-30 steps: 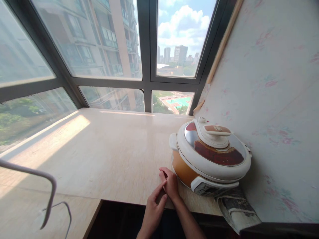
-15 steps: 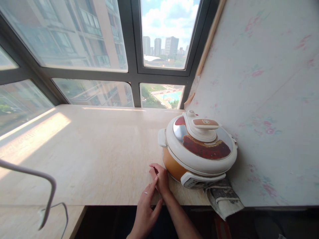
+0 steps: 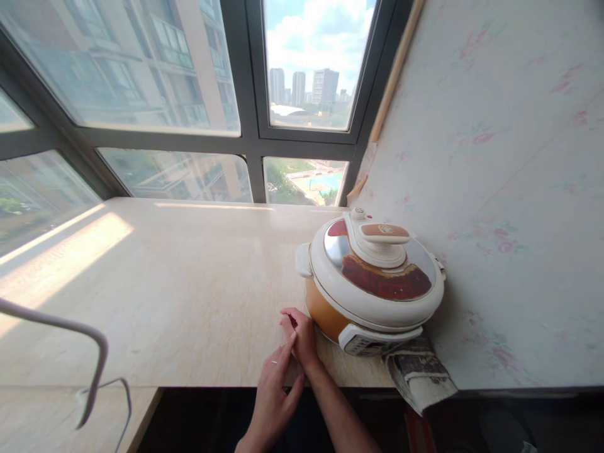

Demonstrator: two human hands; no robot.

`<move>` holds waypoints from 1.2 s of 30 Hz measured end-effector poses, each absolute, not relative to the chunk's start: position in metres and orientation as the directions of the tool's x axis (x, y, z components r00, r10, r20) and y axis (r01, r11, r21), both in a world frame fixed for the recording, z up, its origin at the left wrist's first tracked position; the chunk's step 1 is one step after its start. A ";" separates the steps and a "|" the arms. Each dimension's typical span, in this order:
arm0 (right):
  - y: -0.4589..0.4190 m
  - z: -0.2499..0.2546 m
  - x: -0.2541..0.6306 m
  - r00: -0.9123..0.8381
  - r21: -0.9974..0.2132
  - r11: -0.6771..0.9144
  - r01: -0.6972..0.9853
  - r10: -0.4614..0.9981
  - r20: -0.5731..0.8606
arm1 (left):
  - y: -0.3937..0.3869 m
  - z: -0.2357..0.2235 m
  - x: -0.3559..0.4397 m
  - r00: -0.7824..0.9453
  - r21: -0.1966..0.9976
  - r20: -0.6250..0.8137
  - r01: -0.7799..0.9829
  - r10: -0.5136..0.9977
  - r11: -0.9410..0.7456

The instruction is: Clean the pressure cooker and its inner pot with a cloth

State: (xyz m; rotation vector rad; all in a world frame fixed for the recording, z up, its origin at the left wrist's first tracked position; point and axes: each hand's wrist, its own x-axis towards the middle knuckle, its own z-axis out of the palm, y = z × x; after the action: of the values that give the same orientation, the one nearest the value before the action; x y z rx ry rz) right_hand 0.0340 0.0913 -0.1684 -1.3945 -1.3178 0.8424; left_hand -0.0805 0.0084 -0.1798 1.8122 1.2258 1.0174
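My left hand (image 3: 274, 391) lies at the counter's front edge, a ring on one finger and its fingers stretched forward. Their tips touch my right hand (image 3: 302, 343), which rests on the counter just beyond. The right hand's fingers are loosely bent, with a small gap between them, and I see nothing held. Right beside it stands an electric pressure cooker (image 3: 326, 313), with an orange-brown body and white rim. Its lid (image 3: 387, 280) is closed and has a brown-topped handle (image 3: 384, 233). The control panel (image 3: 368, 343) faces toward me.
The cooker stands on a pale stone counter (image 3: 189, 283) below framed windows (image 3: 179, 138). A dark patterned cloth or mat (image 3: 422, 377) sticks out under it, over the front edge. Floral wallpaper (image 3: 509, 189) borders the right side. A grey curved bar (image 3: 97, 352) rises at the left.
The view has shifted slightly, so the cooker and hands appear a little further left. Both hands keep the same pose, and nothing has been picked up or let go.
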 end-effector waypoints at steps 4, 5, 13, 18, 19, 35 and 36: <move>0.092 -0.169 0.034 0.167 -0.957 0.092 0.274 0.976 0.142 | 0.009 -0.180 -0.081 0.244 0.863 0.236 0.391 0.941 -0.318; 0.092 -0.169 0.034 0.166 -0.958 0.088 0.274 0.977 0.137 | 0.009 -0.180 -0.081 0.243 0.864 0.239 0.389 0.940 -0.320; 0.090 -0.166 0.033 0.155 -0.959 0.073 0.273 0.981 0.118 | 0.010 -0.184 -0.082 0.236 0.894 0.203 0.352 0.950 -0.278; 0.088 -0.163 0.034 0.126 -0.951 0.085 0.298 0.984 0.127 | 0.011 -0.179 -0.085 0.234 0.931 0.149 0.295 0.961 -0.216; 0.087 -0.163 0.034 0.119 -0.949 0.087 0.303 0.985 0.128 | 0.011 -0.178 -0.086 0.233 0.939 0.137 0.280 0.963 -0.201; 0.086 -0.164 0.034 0.061 -0.937 0.116 0.330 0.988 0.144 | 0.012 -0.171 -0.088 0.157 0.991 -0.004 0.130 0.988 -0.017; 0.086 -0.164 0.034 0.064 -0.936 0.113 0.334 0.988 0.142 | 0.012 -0.171 -0.087 0.149 0.993 -0.006 0.119 0.989 -0.012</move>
State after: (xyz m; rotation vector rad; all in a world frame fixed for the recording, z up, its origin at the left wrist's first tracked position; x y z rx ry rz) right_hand 0.0342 0.0858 -0.1641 -1.3879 -1.4399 0.8699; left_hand -0.0870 0.0116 -0.1713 1.3655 1.1816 1.0406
